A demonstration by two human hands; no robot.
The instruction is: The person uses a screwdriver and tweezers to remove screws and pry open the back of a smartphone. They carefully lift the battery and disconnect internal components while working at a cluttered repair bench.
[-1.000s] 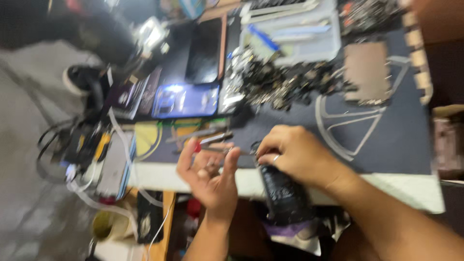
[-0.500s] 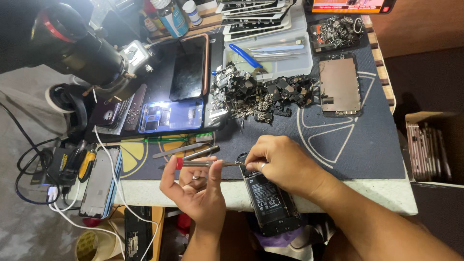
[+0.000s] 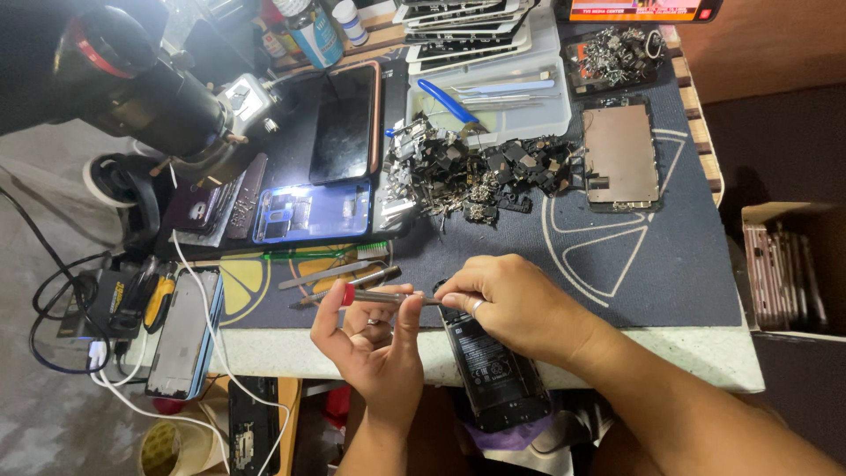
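Observation:
My left hand (image 3: 374,348) is palm up at the near edge of the dark work mat (image 3: 634,264), its fingertips on a thin metal screwdriver with a red end (image 3: 388,298). My right hand (image 3: 507,304) pinches the same screwdriver at its other end, above an opened phone with its black battery showing (image 3: 493,370) that lies over the table edge under my right wrist.
A heap of small black phone parts (image 3: 476,172) lies mid-mat. An opened blue phone (image 3: 308,211) sits lit under a microscope (image 3: 132,88). A bare phone frame (image 3: 621,154), a tray of tools (image 3: 493,88), tweezers (image 3: 330,273) and cables (image 3: 88,335) surround them.
The view has swung and steadied over the bench. Both hands stay together at the near edge, holding the screwdriver above the opened phone.

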